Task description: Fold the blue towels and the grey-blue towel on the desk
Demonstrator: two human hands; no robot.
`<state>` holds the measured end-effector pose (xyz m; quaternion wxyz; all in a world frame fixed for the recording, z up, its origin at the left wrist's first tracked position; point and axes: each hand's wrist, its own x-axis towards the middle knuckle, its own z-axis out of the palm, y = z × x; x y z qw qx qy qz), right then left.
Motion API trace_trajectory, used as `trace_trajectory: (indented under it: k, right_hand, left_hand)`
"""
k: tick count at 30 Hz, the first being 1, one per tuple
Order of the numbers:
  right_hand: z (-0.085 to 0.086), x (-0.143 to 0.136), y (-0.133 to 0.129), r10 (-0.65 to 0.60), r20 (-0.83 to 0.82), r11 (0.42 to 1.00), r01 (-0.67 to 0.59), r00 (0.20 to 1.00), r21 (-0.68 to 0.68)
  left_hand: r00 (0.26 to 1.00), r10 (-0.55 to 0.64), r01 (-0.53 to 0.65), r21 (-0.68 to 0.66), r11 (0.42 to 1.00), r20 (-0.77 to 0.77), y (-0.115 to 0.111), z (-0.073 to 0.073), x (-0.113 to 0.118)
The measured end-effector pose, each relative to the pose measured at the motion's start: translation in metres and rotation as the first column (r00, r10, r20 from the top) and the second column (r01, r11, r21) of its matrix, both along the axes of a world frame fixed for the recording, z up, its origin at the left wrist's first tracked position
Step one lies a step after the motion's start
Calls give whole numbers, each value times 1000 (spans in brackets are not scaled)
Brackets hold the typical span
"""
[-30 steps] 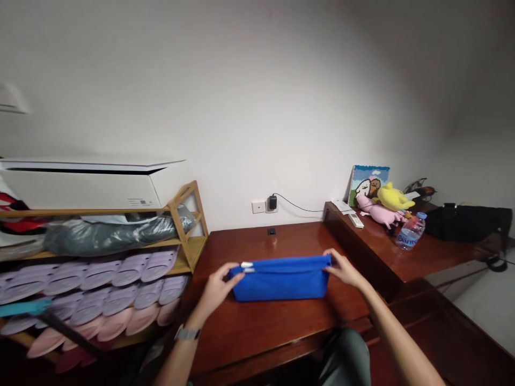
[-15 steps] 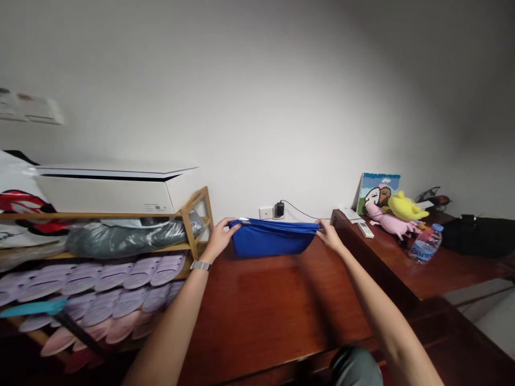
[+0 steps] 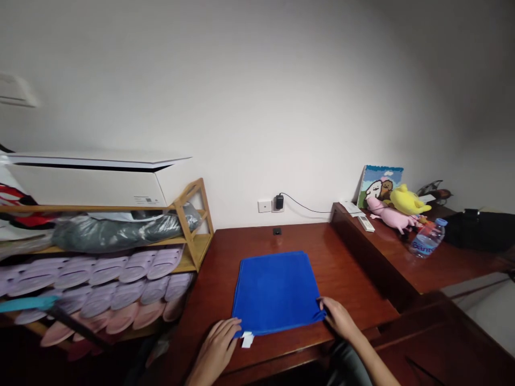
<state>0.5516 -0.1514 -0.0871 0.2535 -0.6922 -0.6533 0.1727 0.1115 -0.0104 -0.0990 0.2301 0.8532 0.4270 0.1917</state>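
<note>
A blue cloth (image 3: 277, 292), folded into a rough square, lies flat on the reddish-brown wooden table (image 3: 225, 244). From its near left corner a white tag (image 3: 247, 339) sticks out. My left hand (image 3: 217, 343) is at that corner, its fingers closed over the cloth's edge; the thumb side is partly hidden. At the near right corner, my right hand (image 3: 337, 316) pinches the cloth between thumb and fingers, and the fabric is slightly bunched there.
On the left stands a wooden rack (image 3: 195, 246) with lilac slippers (image 3: 139, 262) and a white box (image 3: 88, 182). A charger (image 3: 279, 201) is plugged in at the wall. The right-hand desk holds plush toys (image 3: 396, 217), a remote (image 3: 366, 223) and a water bottle (image 3: 428, 238).
Both hands have come down and towards me with the cloth. Held up by its corners before, it now lies flat on the table. The view has shifted slightly.
</note>
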Motion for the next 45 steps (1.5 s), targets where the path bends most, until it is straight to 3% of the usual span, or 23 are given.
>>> trace_trajectory:
  k: [6, 10, 13, 16, 18, 20, 23, 27, 29, 31, 33, 37, 40, 42, 45]
  right_hand:
    - [0, -4, -26, 37, -128, 998, -43, 991, -39]
    - [2, -11, -12, -49, -194, 998, 57, 980, 34]
    - [1, -38, 22, -152, -141, 985, 161, 978, 59]
    - [-2, -77, 58, -203, 49, 978, 205, 978, -37]
    - [-8, -95, 73, -182, 161, 979, 194, 970, -67]
    - [-16, -99, 76, -154, 212, 984, 170, 965, -61]
    - [-31, -80, 67, -153, 225, 982, 174, 962, -76]
    - [-43, -41, 54, -238, 216, 951, 273, 947, -145]
    - [-39, -32, 60, -264, 198, 946, 293, 944, -138]
    - [-29, -33, 77, -274, 181, 950, 295, 945, -102]
    - [-16, -40, 101, -265, 179, 957, 281, 948, -71]
    - [2, -59, 148, -205, 224, 964, 236, 953, -121]
    - [-4, -63, 164, -161, 264, 962, 211, 951, -174]
    - [-13, -61, 168, -165, 275, 962, 215, 947, -166]
    - [-21, -57, 170, -192, 245, 960, 233, 950, -154]
  left_hand:
    - [998, 57, -57, -68, 996, -2, -20, 1, -15]
    - [998, 63, -63, -28, 998, -23, -23, 8, -14]
    - [1000, 4, -3, 53, 999, -29, -15, 22, 21]
    - [996, -91, 93, 177, 980, -22, -2, 30, 84]
    - [988, -142, 154, 239, 959, -65, 5, 23, 122]
    - [978, -166, 194, 275, 942, -123, 11, 7, 142]
    - [984, -70, 114, 285, 952, -162, 16, -24, 127]
    - [973, 170, -121, 281, 952, -157, 19, -59, 60]
    - [961, 227, -177, 286, 942, -154, 20, -64, 36]
    - [961, 232, -180, 299, 937, -151, 23, -57, 37]
    - [973, 187, -137, 312, 940, -137, 26, -40, 65]
    - [994, -38, 67, 306, 950, -101, 39, -6, 168]
    - [980, -135, 170, 266, 949, -146, 57, -7, 220]
    - [979, -79, 125, 250, 960, -186, 75, -19, 221]
    - [960, 139, -78, 245, 966, -243, 108, -34, 178]
